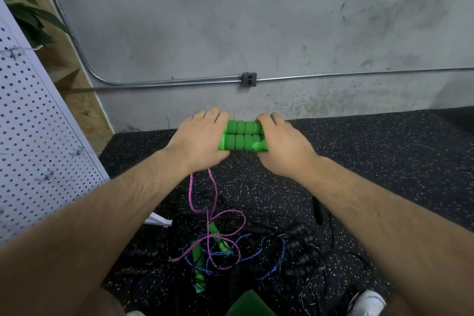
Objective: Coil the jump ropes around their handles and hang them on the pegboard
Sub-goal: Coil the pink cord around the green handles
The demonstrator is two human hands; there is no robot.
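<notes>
Both hands are up in front of the bare concrete wall, and between them sit two green foam handles [242, 136], pressed side by side and lying level. The left hand [198, 137] curls round their left ends. The right hand [284, 142] wraps their right ends, fingers folded over the top. From under the left hand the pink rope [191, 195] drops in two strands to the black speckled floor mat [384, 151], where it loops loosely across a tangle. That heap lies near the mat's close edge and holds a blue rope [283, 247], black ropes [300, 244] with knobbly black grips, and more green handles [197, 255]. The white pegboard [33, 123] stands at the left, just beside the mat's left edge. A white shoe [366, 301] pokes in at bottom right.
</notes>
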